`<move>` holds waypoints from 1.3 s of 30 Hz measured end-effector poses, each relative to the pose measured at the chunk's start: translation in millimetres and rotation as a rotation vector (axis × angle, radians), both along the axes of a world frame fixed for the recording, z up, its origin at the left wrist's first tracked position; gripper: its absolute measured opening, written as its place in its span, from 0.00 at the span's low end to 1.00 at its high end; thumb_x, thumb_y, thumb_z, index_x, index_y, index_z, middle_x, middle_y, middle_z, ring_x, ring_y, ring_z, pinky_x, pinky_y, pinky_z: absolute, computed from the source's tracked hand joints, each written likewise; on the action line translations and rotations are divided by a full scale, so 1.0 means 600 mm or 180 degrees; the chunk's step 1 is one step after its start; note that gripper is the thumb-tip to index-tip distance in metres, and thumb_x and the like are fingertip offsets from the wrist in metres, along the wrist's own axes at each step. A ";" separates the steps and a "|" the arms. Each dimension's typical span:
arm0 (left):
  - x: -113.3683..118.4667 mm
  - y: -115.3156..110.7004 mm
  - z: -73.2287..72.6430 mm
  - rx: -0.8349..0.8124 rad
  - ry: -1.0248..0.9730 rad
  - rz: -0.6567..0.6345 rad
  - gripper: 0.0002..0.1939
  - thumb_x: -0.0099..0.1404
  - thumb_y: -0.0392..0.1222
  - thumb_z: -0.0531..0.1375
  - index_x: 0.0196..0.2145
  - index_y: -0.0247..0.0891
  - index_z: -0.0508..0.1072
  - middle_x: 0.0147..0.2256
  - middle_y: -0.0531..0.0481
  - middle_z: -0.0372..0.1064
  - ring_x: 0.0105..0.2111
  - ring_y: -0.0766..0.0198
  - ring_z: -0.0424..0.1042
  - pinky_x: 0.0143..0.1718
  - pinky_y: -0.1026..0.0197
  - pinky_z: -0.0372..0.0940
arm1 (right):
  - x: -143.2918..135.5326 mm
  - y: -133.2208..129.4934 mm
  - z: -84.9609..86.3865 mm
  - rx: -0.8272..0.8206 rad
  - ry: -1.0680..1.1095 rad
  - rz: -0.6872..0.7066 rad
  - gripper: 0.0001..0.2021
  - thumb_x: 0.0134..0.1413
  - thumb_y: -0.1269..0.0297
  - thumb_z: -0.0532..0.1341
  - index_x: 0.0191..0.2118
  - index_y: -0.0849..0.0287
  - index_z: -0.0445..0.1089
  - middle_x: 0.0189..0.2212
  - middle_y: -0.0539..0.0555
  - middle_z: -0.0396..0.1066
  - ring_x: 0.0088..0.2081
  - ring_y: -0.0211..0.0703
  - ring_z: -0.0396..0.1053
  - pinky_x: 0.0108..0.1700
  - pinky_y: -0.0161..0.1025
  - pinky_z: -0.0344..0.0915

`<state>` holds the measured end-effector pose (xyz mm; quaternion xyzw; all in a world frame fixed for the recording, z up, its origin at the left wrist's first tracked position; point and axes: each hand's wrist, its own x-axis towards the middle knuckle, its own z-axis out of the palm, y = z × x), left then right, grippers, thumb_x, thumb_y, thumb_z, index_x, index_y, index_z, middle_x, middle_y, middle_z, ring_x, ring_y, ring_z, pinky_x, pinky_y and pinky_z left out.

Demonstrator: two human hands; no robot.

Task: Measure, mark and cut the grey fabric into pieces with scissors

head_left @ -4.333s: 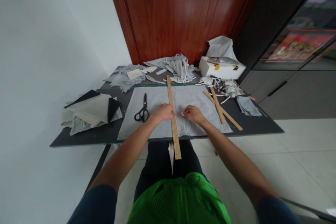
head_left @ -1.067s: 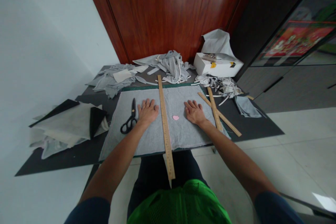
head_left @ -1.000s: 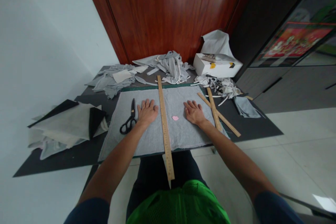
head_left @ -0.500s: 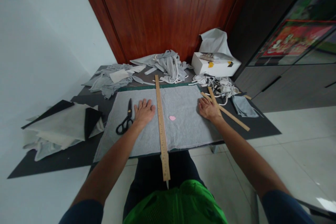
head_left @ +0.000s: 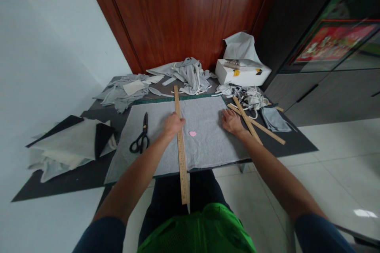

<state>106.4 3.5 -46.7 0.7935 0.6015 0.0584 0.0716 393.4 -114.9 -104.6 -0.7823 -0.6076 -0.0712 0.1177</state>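
A sheet of light grey fabric (head_left: 208,148) lies spread over a green cutting mat (head_left: 196,97) on the dark table. Across it runs a long wooden ruler (head_left: 181,158), its near end sticking out past the table edge. My left hand (head_left: 173,124) is closed on the ruler's middle. At the fabric's right side my right hand (head_left: 232,122) rests with fingers out on the cloth, close to two crossed wooden rulers (head_left: 268,132). Black scissors (head_left: 143,136) lie left of my left hand. A small pink piece (head_left: 192,133) sits just right of the ruler.
Grey fabric scraps (head_left: 120,93) and more scraps (head_left: 192,77) pile along the back. A white box (head_left: 242,73) stands at the back right, beside tangled strips (head_left: 249,97). Folded cloth (head_left: 68,142) lies at the left. A wooden door (head_left: 184,16) rises behind the table.
My left hand has moved right from flat on the fabric and closed on the ruler. My right hand stays on the cloth, slightly shifted left.
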 end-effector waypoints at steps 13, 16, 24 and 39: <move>0.020 0.029 0.012 -0.0397 -0.0132 0.0408 0.22 0.59 0.44 0.63 0.49 0.33 0.80 0.48 0.33 0.80 0.51 0.44 0.79 0.43 0.55 0.74 | 0.018 0.004 0.002 -0.0124 0.0106 0.0020 0.21 0.69 0.64 0.51 0.61 0.65 0.69 0.63 0.68 0.67 0.62 0.59 0.66 0.62 0.50 0.61; 0.023 0.030 0.014 -0.0394 -0.0008 0.0388 0.22 0.59 0.45 0.64 0.50 0.33 0.80 0.49 0.33 0.79 0.51 0.44 0.79 0.43 0.55 0.74 | 0.019 0.004 0.000 -0.0150 0.0083 0.0024 0.20 0.69 0.64 0.51 0.59 0.65 0.70 0.62 0.68 0.68 0.61 0.58 0.68 0.61 0.49 0.63; 0.032 0.035 0.023 -0.0507 0.0018 0.0441 0.25 0.57 0.46 0.66 0.50 0.33 0.79 0.50 0.32 0.79 0.52 0.44 0.78 0.43 0.57 0.73 | 0.007 -0.009 0.021 -0.0218 0.0185 -0.0010 0.15 0.69 0.65 0.52 0.53 0.62 0.72 0.62 0.64 0.70 0.61 0.53 0.69 0.61 0.45 0.66; 0.138 -0.007 0.055 -0.1210 -0.0977 0.0226 0.13 0.58 0.48 0.64 0.34 0.35 0.80 0.26 0.43 0.78 0.26 0.58 0.79 0.26 0.64 0.70 | 0.014 -0.009 0.021 0.0030 0.0465 0.0078 0.15 0.69 0.66 0.53 0.51 0.62 0.74 0.61 0.66 0.70 0.62 0.55 0.69 0.63 0.47 0.66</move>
